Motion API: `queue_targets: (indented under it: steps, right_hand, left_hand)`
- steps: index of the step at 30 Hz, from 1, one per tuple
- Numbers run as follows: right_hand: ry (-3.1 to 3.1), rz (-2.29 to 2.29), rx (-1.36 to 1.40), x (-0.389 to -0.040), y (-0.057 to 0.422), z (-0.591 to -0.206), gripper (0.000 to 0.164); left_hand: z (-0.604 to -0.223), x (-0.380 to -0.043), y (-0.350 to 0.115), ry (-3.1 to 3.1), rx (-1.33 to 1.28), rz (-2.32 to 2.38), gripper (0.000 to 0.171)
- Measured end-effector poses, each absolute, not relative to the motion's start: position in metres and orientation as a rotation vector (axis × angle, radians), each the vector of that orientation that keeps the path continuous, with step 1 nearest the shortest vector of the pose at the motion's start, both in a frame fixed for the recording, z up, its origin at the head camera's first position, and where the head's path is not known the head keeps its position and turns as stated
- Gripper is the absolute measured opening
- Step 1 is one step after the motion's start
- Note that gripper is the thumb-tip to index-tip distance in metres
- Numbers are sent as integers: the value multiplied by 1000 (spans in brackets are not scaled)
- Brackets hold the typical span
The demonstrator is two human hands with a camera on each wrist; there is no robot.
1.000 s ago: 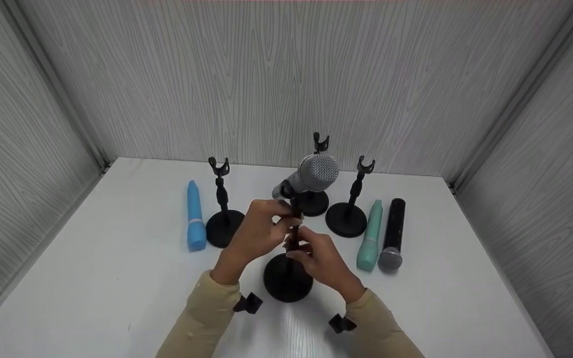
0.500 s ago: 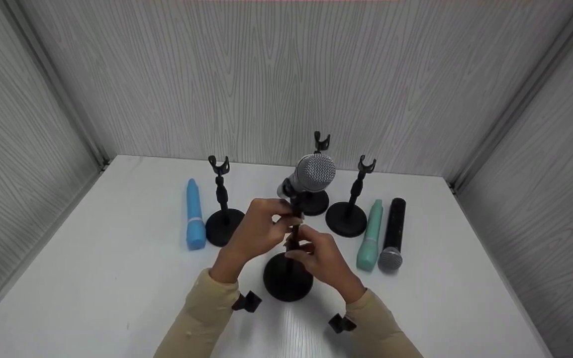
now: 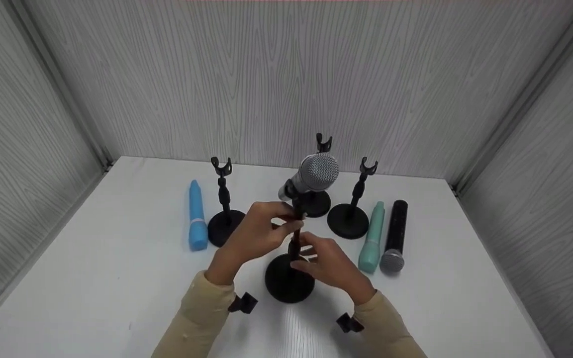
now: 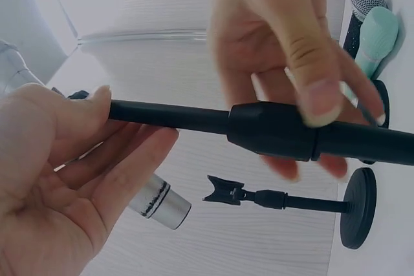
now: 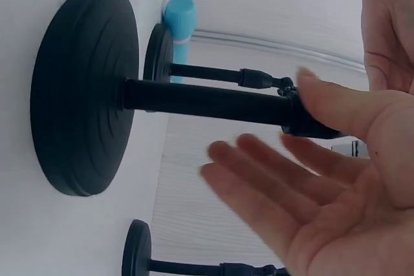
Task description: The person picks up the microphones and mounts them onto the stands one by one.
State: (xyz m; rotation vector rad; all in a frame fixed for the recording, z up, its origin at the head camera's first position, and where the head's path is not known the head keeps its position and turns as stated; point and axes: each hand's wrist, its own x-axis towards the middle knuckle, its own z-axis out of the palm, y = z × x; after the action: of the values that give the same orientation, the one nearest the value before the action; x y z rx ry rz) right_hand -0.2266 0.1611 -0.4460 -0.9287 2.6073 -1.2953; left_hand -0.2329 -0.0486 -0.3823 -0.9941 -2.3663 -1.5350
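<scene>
In the head view a silver microphone (image 3: pixel 319 172) sits tilted in the clip of a black desk microphone stand (image 3: pixel 289 287). My left hand (image 3: pixel 260 232) pinches the stand's thin upper tube between thumb and fingers, just under the clip. Lower down, my right hand (image 3: pixel 335 266) is at the thicker black collar (image 4: pixel 272 130). Its thumb lies against the collar, while its other fingers (image 5: pixel 259 179) are spread loosely and stand off the pole in the right wrist view. The round base stands upright on the table.
Around it stand three more microphone stands with bare clips: left (image 3: pixel 224 226), back (image 3: pixel 316 204) and right (image 3: pixel 347 221). A blue microphone (image 3: pixel 197 219) lies at the left. At the right lie a green microphone (image 3: pixel 373 238) and a black one (image 3: pixel 397 233). Grey panels (image 3: pixel 286 79) enclose the white table.
The right hand has loosened its fingers from the collar and shifted slightly down and right. Earlier the microphone turned a little in its clip toward the viewer. The left hand keeps its hold.
</scene>
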Motion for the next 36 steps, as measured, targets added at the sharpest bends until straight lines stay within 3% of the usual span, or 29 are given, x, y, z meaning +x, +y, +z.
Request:
queue_targets:
  steps: [5,11,18,22,29,36]
  right_hand:
    - [2668,-1076,-816,-222,167,-447,43]
    - [2684,-856,-696,-218,167,-449,59]
    - [2658,-760,-709,-214,159,-457,45]
    - [2671,-666,-778,-214,155,-462,37]
    - [2749,-582,-855,-213,149,-467,50]
    - [2818,-615,-810,-212,144,-475,48]
  left_hand:
    - [-383,-231,-56,-2418,-1011,-1527,12]
    - [-399,-232,-68,-2591,-958,-1350,30]
    - [-438,-230,-53,-2958,-792,-1083,47]
    - [-459,-225,-43,-3069,-750,-972,47]
    - [-478,-218,-32,-3065,-866,-725,56]
    - [-483,-216,-28,-3006,-874,-650,59]
